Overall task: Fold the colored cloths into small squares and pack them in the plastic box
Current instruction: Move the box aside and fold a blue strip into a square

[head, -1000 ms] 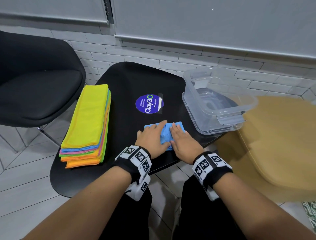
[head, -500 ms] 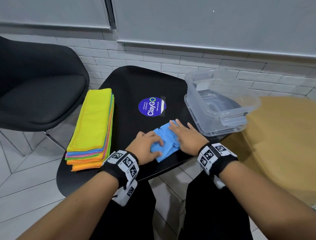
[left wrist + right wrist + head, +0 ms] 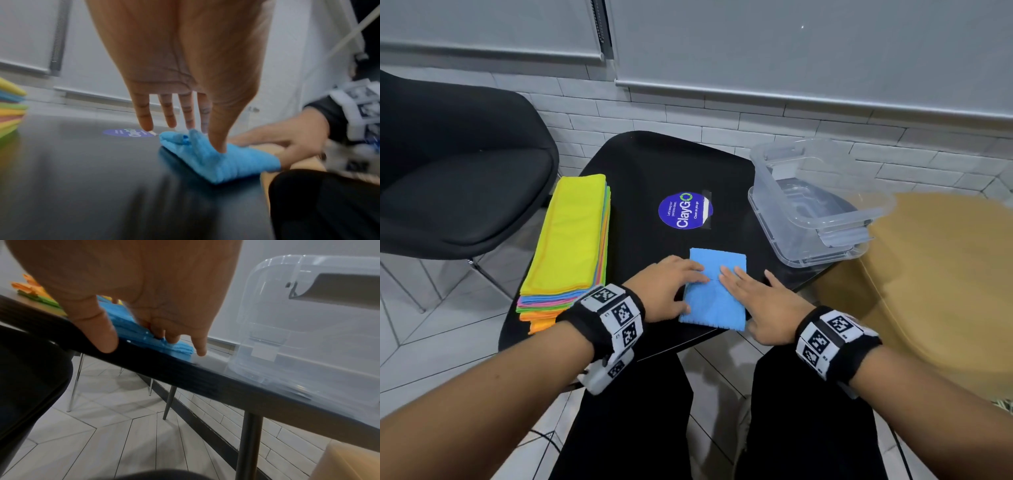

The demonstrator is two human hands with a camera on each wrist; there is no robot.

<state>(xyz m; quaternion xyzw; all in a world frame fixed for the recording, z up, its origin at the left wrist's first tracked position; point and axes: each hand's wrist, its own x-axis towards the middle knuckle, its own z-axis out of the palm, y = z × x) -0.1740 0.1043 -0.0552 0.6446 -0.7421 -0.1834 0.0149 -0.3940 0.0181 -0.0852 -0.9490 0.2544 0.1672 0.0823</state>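
Stacked cloths [image 3: 571, 240] lie left of a round sticker [image 3: 683, 209]; a clear plastic box [image 3: 822, 219] stands right.

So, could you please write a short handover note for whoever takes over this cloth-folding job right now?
Left hand: flat, fingers straight, pressing the left side of the blue cloth.
Right hand: flat, fingers on the cloth's right side.
Blue cloth: folded to a small rectangle at the near edge of the black table.
Stack of colored cloths, yellow on top: on the table's left side.
Clear plastic box: open, on the table's right side, no cloth inside.
Done: blue cloth partly folded.
Left: probably one more fold, pack it, then fold and pack the stack.
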